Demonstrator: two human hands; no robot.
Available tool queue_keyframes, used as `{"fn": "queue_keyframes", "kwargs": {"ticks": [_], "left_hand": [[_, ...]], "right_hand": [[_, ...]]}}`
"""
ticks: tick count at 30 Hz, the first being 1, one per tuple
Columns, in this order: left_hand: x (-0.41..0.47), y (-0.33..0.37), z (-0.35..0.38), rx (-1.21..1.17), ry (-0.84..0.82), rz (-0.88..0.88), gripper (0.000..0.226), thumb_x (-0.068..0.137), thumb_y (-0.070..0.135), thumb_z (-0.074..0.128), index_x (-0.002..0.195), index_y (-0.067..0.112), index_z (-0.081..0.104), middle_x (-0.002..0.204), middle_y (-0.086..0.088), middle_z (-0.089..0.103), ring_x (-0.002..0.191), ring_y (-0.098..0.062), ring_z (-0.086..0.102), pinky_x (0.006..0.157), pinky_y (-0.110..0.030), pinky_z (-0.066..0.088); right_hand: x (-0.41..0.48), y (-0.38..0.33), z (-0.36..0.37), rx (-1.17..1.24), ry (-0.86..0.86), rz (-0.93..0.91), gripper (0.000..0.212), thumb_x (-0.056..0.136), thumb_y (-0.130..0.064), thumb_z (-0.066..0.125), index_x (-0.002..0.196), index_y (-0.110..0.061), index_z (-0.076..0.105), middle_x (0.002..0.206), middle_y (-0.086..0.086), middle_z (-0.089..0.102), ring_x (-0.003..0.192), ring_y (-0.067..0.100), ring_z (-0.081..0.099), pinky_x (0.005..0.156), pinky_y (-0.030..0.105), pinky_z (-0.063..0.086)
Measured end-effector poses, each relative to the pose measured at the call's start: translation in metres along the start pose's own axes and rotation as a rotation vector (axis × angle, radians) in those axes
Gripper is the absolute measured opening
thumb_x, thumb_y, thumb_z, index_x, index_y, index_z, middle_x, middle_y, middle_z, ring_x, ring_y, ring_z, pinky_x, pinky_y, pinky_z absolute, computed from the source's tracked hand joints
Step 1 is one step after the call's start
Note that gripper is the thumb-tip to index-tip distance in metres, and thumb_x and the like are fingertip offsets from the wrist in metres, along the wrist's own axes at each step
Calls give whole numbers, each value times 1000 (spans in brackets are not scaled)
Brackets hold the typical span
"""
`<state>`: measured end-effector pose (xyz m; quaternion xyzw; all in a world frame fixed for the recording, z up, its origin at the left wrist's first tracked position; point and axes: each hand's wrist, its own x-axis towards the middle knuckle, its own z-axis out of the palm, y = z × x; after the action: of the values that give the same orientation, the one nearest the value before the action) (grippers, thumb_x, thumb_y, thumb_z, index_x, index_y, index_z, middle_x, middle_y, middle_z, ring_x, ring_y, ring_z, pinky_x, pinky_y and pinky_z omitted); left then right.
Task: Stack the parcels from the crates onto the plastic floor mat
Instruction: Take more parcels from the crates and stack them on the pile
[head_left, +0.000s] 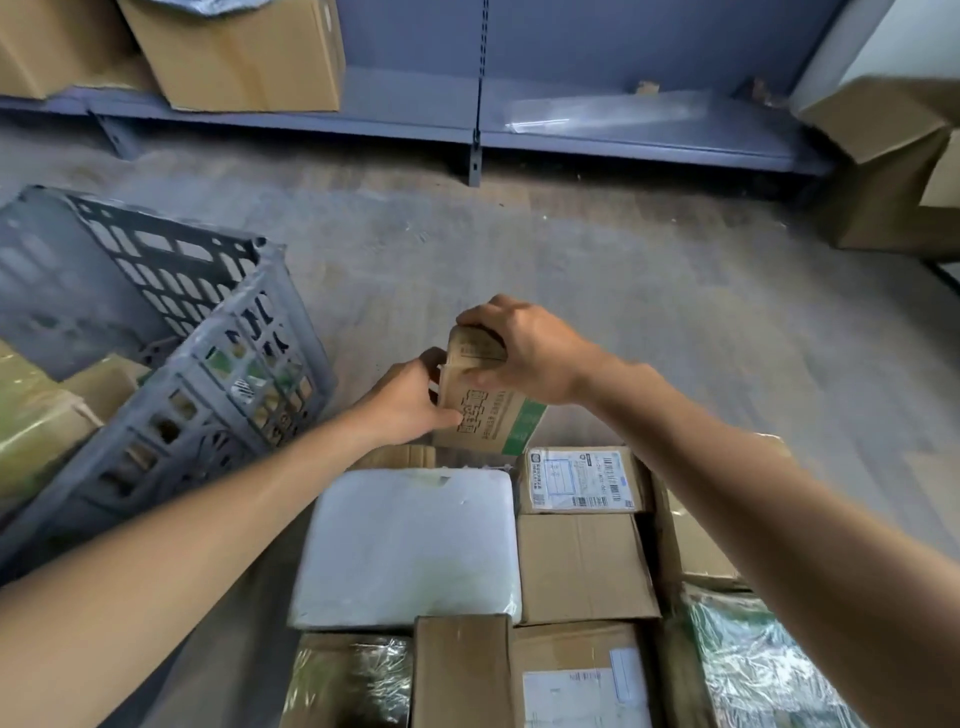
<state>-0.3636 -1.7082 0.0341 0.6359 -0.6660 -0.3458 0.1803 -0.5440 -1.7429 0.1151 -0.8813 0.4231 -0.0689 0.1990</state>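
Both hands hold a small brown cardboard parcel (485, 410) with dark print and a green stripe, upright at the far end of the stack. My left hand (410, 402) grips its left side; my right hand (524, 353) clasps its top. Below them lie stacked parcels: a white padded parcel (410, 545), a labelled brown box (582, 480), a plain brown box (584, 569) and several more toward the bottom edge. A grey plastic crate (208, 364) stands tilted at the left, with brown and green parcels (36, 415) showing inside it. The floor mat is hidden under the stack.
Grey shelving (478, 119) runs along the back, with cardboard boxes (244, 52) on it at the left. More cardboard boxes (893, 171) sit at the right. Grey floor (571, 249) lies between the shelf and the stack.
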Motion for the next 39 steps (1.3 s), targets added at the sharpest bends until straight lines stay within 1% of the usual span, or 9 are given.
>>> {"fn": "queue_keyframes", "kwargs": {"ticks": [5, 11, 16, 20, 24, 29, 32, 36, 39], "left_hand": [[7, -11, 5, -74, 30, -29, 48, 79, 23, 82, 118, 24, 55, 102, 9, 68, 89, -7, 66, 66, -18, 50], [6, -24, 4, -135, 19, -40, 47, 75, 28, 84, 114, 26, 58, 105, 10, 71, 96, -10, 67, 87, -37, 58], [2, -33, 3, -197, 12, -39, 53, 68, 38, 86, 113, 30, 58, 106, 10, 71, 100, -12, 67, 89, -42, 57], [-3, -35, 4, -243, -13, -32, 62, 58, 48, 83, 112, 32, 59, 106, 10, 72, 101, -11, 68, 91, -43, 56], [-3, -39, 4, -260, -43, -36, 55, 66, 35, 87, 114, 30, 61, 107, 11, 72, 101, -9, 67, 93, -40, 56], [-2, -65, -1, 86, -305, -110, 36, 75, 30, 78, 107, 30, 62, 113, 7, 68, 102, -11, 63, 91, -31, 53], [-4, -87, 0, 227, -306, -190, 15, 82, 25, 67, 92, 35, 63, 110, 2, 70, 100, -17, 63, 91, -34, 54], [-5, -108, 0, 159, -274, -235, 41, 88, 29, 70, 128, 24, 66, 127, 6, 66, 113, -14, 62, 103, -34, 48], [-5, -116, 2, 123, -261, -226, 37, 92, 32, 67, 128, 22, 66, 125, 7, 67, 112, -12, 62, 104, -33, 47]], "right_hand": [[11, 4, 5, 16, 14, -22, 63, 83, -33, 72, 139, -17, 50, 125, 4, 53, 105, 21, 56, 89, 38, 52], [22, -2, -3, -15, -66, -44, 56, 83, -33, 71, 134, -16, 55, 119, 7, 56, 101, 23, 59, 86, 40, 53], [24, -8, -7, -30, -87, -83, 52, 82, -32, 72, 129, -14, 59, 117, 7, 58, 98, 23, 60, 83, 40, 54], [24, -10, -10, -40, -108, -98, 46, 82, -30, 72, 123, -10, 64, 114, 9, 63, 96, 25, 63, 81, 43, 54], [32, -16, -5, -85, -157, -99, 49, 80, -35, 71, 124, -14, 64, 113, 7, 65, 96, 24, 63, 80, 43, 55], [40, -24, 8, -92, -173, -114, 50, 81, -36, 72, 126, -15, 63, 114, 6, 65, 97, 23, 62, 80, 41, 55], [42, -23, 18, -55, -181, -116, 44, 80, -36, 72, 119, -17, 65, 108, 3, 61, 94, 22, 61, 75, 37, 54], [37, -16, 34, -54, -201, -92, 57, 79, -37, 74, 130, -19, 57, 119, 5, 56, 103, 23, 57, 84, 40, 52], [31, -8, 45, -51, -233, -65, 61, 80, -40, 73, 134, -20, 53, 121, 3, 54, 103, 22, 57, 85, 41, 53]]}}
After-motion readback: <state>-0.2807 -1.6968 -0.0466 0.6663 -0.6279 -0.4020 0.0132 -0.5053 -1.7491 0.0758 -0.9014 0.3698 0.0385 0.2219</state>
